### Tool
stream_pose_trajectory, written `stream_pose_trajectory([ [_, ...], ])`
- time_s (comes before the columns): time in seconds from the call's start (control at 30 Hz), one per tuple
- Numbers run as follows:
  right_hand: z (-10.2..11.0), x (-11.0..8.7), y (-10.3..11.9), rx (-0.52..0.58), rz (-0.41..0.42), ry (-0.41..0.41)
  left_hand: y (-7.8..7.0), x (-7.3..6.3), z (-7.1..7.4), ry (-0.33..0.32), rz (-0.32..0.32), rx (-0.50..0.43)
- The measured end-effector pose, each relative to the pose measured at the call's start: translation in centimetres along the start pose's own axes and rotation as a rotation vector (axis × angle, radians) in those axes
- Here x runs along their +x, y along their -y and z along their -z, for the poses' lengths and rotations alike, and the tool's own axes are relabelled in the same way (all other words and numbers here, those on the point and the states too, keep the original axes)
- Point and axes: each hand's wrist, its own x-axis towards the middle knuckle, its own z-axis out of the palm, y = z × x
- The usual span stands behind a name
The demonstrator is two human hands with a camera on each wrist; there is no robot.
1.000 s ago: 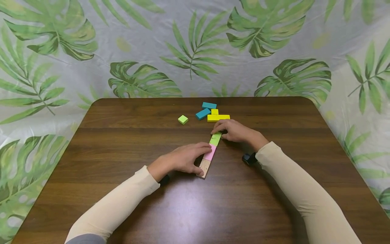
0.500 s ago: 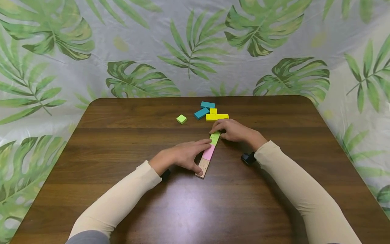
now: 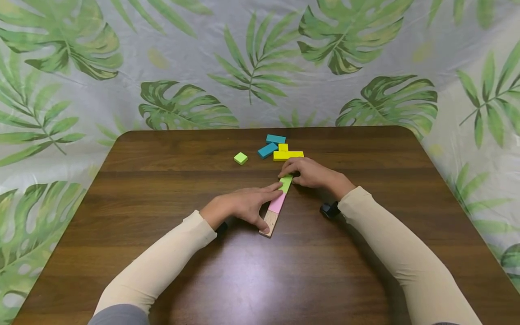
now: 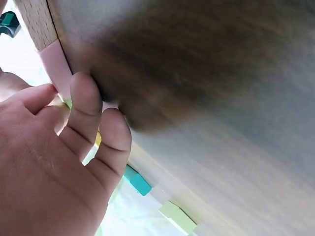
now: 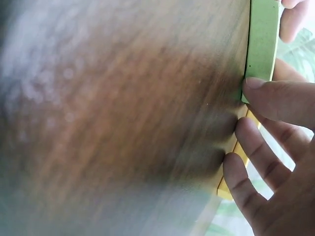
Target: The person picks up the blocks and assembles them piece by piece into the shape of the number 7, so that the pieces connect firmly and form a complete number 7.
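Three flat blocks lie end to end in a slanted row on the table: a plain wood block (image 3: 271,219) nearest, a pink block (image 3: 276,204) in the middle, a light green block (image 3: 286,183) farthest. My left hand (image 3: 246,205) spans the row from its left side, thumb on the wood block's near end and outstretched fingers over the pink and green ones. At the far end my right hand (image 3: 310,174) pinches the green block between thumb and fingers. In the right wrist view the thumb presses on the green block's (image 5: 262,44) end, with the other fingers relaxed beside it.
Just beyond the right hand lies a long yellow block (image 3: 284,156), with a small yellow block (image 3: 283,147) behind it. Two teal blocks (image 3: 267,150) are close by. A small light green block (image 3: 240,158) sits apart to the left. A leaf-patterned cloth (image 3: 187,106) hangs behind the table.
The left hand's fingers have stretched slightly farther along the row, from the pink block toward the green one. The right hand keeps its place; the whole view has shifted a little.
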Motion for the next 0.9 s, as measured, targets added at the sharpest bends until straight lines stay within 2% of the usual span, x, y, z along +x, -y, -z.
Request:
stream_pose_trajectory([
  [0.4,0.13,0.06,0.59,0.008,-0.012,0.002,-0.3,-0.32,-0.09,-0.002,0.023,0.023],
  [0.9,-0.01,0.07,0.43,0.016,-0.027,0.01,-0.16,0.03,0.08,0.009,0.007,0.049],
])
